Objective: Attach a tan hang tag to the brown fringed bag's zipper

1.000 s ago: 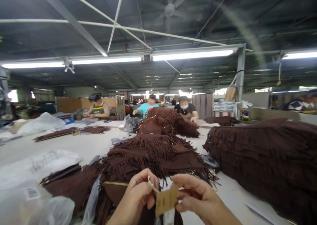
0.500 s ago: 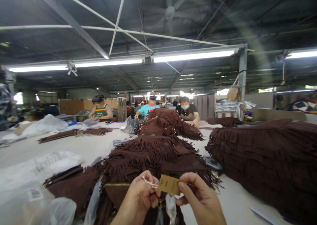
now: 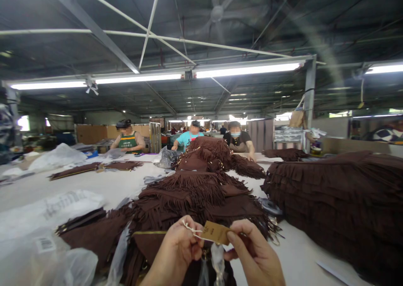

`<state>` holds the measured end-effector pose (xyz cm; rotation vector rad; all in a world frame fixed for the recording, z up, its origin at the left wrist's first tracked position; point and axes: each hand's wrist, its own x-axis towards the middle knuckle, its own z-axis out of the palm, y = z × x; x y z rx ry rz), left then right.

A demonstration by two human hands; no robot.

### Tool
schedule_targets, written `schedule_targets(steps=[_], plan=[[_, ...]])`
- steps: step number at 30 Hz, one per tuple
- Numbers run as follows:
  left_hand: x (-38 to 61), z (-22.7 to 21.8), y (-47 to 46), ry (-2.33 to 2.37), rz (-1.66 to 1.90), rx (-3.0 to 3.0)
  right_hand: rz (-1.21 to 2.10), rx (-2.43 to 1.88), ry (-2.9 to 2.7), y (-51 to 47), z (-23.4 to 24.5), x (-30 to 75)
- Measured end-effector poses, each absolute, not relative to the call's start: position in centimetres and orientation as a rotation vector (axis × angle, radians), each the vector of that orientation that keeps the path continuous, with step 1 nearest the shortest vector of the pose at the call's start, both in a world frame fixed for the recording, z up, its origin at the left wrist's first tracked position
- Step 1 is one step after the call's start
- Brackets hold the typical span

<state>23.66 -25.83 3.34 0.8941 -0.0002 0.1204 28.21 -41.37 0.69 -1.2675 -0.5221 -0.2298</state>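
Tag (image 3: 217, 232): right hand (image 3: 256, 252) pinches it, string (image 3: 195, 231) already on.
Left hand (image 3: 181, 249): gripping that string.
Bags (image 3: 189, 193): heaped beyond both; finished count unclear.

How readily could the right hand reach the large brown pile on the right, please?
Probably yes: nothing visible blocks the tabletop between the right hand and the large brown pile, though that hand pinches the tan tag.

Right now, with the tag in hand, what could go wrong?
The brown tag, pinched at one end by the right hand, could bend or slip free. The white cord at the left hand might tangle. The fringed brown pile beyond could snag it if the hands drift forward.
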Motion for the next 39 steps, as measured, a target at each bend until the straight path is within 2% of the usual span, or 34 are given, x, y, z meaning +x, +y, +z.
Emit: schedule_targets(steps=[5,14,21,25,32,39], plan=[[23.9,2.7,-25.6,-0.014,0.156,0.881,-0.418,-1.362,-0.678,-41.5,0.1,28.3],[23.1,3.3,-25.9,0.108,0.185,0.862,-0.448,-1.362,-0.679,-41.5,-0.7,28.8],[23.8,2.8,-25.8,0.048,0.200,0.981,-0.839,-1.570,-0.928,-41.7,-1.6,29.4],[23.5,3.1,-26.1,0.019,0.346,1.196,-0.969,-1.676,-1.100,-42.1,-1.6,30.0],[22.3,3.9,-26.7,-0.081,0.482,1.460,-0.832,-1.758,-1.297,-43.4,0.9,29.6],[22.3,3.6,-27.0,-0.304,0.664,2.003,-0.706,-1.673,-1.153,-42.1,0.7,29.2]])
